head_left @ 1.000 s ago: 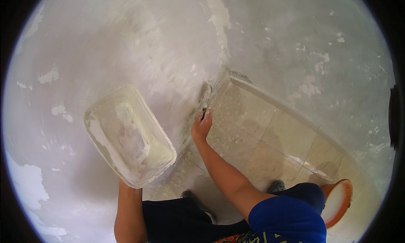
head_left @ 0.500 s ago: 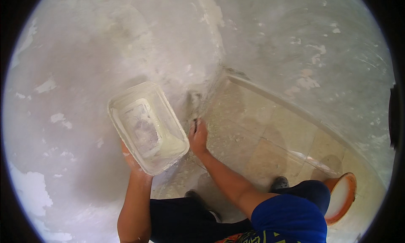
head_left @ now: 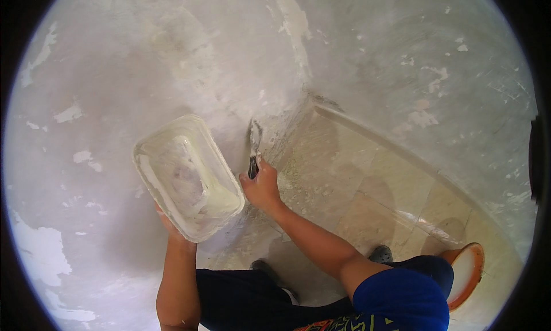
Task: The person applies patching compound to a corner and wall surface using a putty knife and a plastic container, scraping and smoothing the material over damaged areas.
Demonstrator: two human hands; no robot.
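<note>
My left hand [head_left: 167, 220] is closed on a cream rectangular plastic tub [head_left: 142, 159] from beneath and behind. Its inside is smeared with pale putty, thickest along the right side and near end; most of my fingers are hidden under it. Just right of the tub, my right hand [head_left: 264, 186] grips a putty knife [head_left: 255, 137] by its black handle. The narrow, putty-smeared blade points away from me, close to the foot of the grey wall [head_left: 115, 101] near the corner. Whether the blade touches the wall, I cannot tell.
A second wall [head_left: 396, 61] meets the first at a corner, with a low skirting ledge [head_left: 390, 141] along its foot. Debris lies on the tiled floor [head_left: 367, 176] beside the left wall. An orange bucket [head_left: 475, 279] with whitish contents stands by my right leg.
The tub has shifted slightly left. My right hand has moved a little left and nearer to me, and the putty knife's blade now shows clearly.
</note>
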